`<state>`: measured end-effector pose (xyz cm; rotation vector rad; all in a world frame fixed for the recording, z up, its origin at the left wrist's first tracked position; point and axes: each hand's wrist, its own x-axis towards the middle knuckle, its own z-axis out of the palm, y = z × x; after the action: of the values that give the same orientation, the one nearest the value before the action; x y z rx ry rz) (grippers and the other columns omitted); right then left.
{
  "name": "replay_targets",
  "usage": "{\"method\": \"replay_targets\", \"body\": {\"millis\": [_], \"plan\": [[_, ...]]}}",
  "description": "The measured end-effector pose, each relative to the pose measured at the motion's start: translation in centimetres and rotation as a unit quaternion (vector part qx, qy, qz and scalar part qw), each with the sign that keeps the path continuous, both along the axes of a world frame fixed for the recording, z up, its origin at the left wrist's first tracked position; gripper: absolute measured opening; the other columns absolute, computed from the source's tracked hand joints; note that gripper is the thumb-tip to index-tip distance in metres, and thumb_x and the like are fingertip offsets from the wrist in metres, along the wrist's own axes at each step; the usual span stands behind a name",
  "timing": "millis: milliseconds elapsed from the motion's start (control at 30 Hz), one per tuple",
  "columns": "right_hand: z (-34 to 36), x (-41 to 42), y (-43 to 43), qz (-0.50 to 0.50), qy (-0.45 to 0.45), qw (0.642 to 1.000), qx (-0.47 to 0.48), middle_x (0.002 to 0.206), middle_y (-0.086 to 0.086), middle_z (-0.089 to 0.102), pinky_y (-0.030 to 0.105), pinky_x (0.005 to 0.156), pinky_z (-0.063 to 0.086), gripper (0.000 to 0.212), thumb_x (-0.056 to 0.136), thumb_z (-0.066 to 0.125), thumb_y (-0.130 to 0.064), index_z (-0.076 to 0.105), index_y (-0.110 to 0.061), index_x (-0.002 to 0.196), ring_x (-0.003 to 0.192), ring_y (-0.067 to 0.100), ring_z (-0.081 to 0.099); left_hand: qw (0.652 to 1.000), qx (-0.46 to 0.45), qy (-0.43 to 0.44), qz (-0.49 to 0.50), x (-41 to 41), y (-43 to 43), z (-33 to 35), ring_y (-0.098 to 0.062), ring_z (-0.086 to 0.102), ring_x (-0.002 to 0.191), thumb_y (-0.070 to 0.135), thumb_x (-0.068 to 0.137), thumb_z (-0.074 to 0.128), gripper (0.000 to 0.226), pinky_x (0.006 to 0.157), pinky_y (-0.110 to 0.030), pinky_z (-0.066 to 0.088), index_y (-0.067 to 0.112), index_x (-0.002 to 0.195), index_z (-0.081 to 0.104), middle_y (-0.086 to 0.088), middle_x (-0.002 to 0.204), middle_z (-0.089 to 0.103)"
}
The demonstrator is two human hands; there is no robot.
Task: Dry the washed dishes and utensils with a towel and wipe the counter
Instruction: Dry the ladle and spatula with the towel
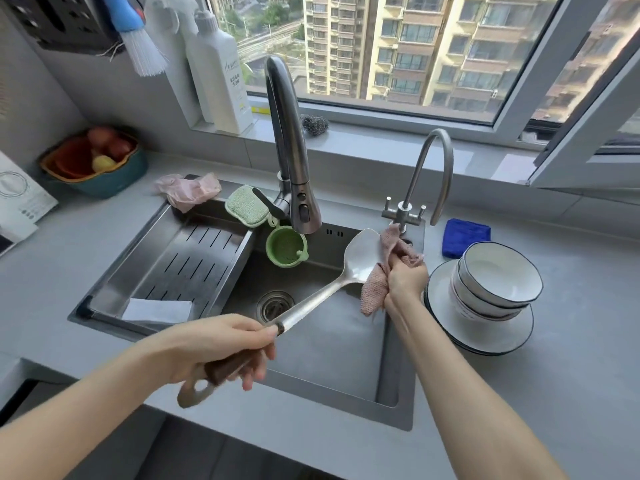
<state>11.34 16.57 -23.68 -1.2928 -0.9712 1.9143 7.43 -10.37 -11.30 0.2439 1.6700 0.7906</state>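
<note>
Ranking by size, what is around the sink (332,355)? — Trainee

The counter (571,393) surrounds the sink. It is hard and flat, and is judged to take a firm wipe. Right of the sink, on the counter, stand stacked plates (446,320) with stacked bowls (502,271) on top. They look ceramic: weighty, brittle, likely slick if wet. Lift one piece at a time by the rim; do not move the stack whole. — Instructor

And the spoon (360,258)? — Trainee

It is held over the sink, head toward the back right corner, handle toward the front left. Head and shaft are metal: stiff, smooth, probably slippery when wet. The handle is dark wood and is the better grip point. The left hand (221,348) is closed round that wood handle, near its joint with the shaft. The metal tail with the hanging hole projects below the hand. A long tool held at one end will lever, so the grip should be firm. — Instructor

The towel (372,292)? — Trainee

Soft, light, limp. It is bunched in the right hand (407,275), whose fingers are curled round it, and it lies against the right edge of the spoon head, over the sink's right side. One corner hangs free below the hand. Judged step: drying the head. Wrap the cloth over both faces of the head, then draw it along the shaft. A blue cloth (465,237) lies folded behind the bowls, right of the sink. — Instructor
</note>
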Motion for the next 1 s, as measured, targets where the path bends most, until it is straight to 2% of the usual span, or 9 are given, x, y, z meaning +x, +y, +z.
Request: {"method": "replay_targets", "body": {"millis": [67,133,267,400,567,700,800,933,1000], "plan": [[0.7,-0.2,-1.1,0.015,0.005,1.0,0.027,0.101,0.009,0.07,0.039,0.081,0.057,0.018,0.084,0.07,-0.005,0.061,-0.014,0.097,0.089,0.023,0.068,0.991,0.014,-0.113,0.07,0.4,0.6,-1.1,-0.018,0.05,0.05,0.047,0.096,0.035,0.055,0.049,-0.024,0.042,-0.001,0.111,0.057,-0.006,0.065,0.054],[1.1,-0.1,-2.4,0.037,-0.012,0.997,0.074,0.102,0.005,0.07,0.038,0.084,0.056,0.019,0.085,0.069,-0.008,0.062,-0.02,0.097,0.094,0.021,0.068,0.967,0.015,-0.197,0.161,1.0,1.9,-2.1,-0.011,0.04,0.041,0.041,0.101,0.029,0.051,0.041,-0.019,0.036,0.001,0.106,0.06,-0.002,0.058,0.044],[1.9,1.1,-2.7,0.132,-0.143,0.944,0.266,0.098,0.006,0.068,0.039,0.086,0.05,0.011,0.086,0.06,-0.012,0.058,-0.019,0.094,0.094,0.026,0.065,0.96,0.017,-0.18,0.212,1.0,2.9,-3.1,-0.005,0.03,0.031,0.035,0.102,0.032,0.038,0.033,-0.014,0.023,0.008,0.089,0.054,0.004,0.049,0.036],[3.5,3.7,-1.6,0.2,-0.245,0.863,0.394,0.102,0.018,0.068,0.03,0.07,0.035,0.024,0.087,0.053,-0.003,0.057,-0.008,0.11,0.095,0.037,0.06,0.974,-0.006,-0.083,0.21,0.2,2.1,-3.5,-0.005,0.029,0.032,0.036,0.101,0.035,0.036,0.034,-0.015,0.022,0.01,0.085,0.054,0.005,0.049,0.035],[6.9,5.7,-2.8,0.188,-0.22,0.854,0.433,0.111,0.015,0.065,0.037,0.079,0.04,0.03,0.09,0.053,-0.01,0.051,-0.01,0.12,0.101,0.038,0.059,0.978,-0.004,0.125,0.165,-0.4,1.4,-4.4,-0.009,0.032,0.035,0.035,0.098,0.044,0.034,0.04,-0.018,0.023,0.012,0.073,0.051,0.001,0.053,0.036],[8.7,6.3,-4.2,0.199,-0.251,0.819,0.475,0.118,0.017,0.059,0.037,0.083,0.038,0.035,0.092,0.049,-0.02,0.048,-0.006,0.123,0.107,0.038,0.054,0.941,-0.035,0.331,0.059,0.4,1.2,-4.4,-0.013,0.048,0.041,0.039,0.087,0.054,0.035,0.049,-0.022,0.036,0.017,0.06,0.051,0.001,0.052,0.053],[8.3,6.6,-5.6,0.237,-0.293,0.772,0.512,0.125,0.022,0.052,0.046,0.095,0.039,0.059,0.084,0.032,-0.039,0.048,-0.001,0.126,0.115,0.041,0.048,0.903,-0.052,0.427,0.011,1.1,1.5,-3.8,-0.009,0.058,0.047,0.036,0.09,0.052,0.029,0.055,-0.023,0.043,0.022,0.065,0.054,0.005,0.062,0.063],[6.0,6.4,-8.0,0.325,-0.346,0.622,0.623,0.136,0.026,0.047,0.061,0.108,0.028,0.065,0.08,0.028,-0.043,0.058,-0.004,0.122,0.129,0.045,0.04,0.841,-0.058,0.537,-0.034,1.9,2.3,-3.2,-0.016,0.057,0.067,0.041,0.087,0.056,0.029,0.052,-0.025,0.035,0.025,0.063,0.051,0.005,0.063,0.058],[5.3,6.1,-8.8,0.363,-0.342,0.581,0.644,0.141,0.022,0.046,0.061,0.111,0.018,0.061,0.081,0.031,-0.048,0.064,-0.01,0.115,0.134,0.043,0.035,0.816,-0.047,0.575,-0.04,2.3,2.6,-3.0,-0.02,0.06,0.076,0.04,0.085,0.057,0.023,0.056,-0.026,0.037,0.022,0.07,0.061,0.003,0.069,0.064]]}}
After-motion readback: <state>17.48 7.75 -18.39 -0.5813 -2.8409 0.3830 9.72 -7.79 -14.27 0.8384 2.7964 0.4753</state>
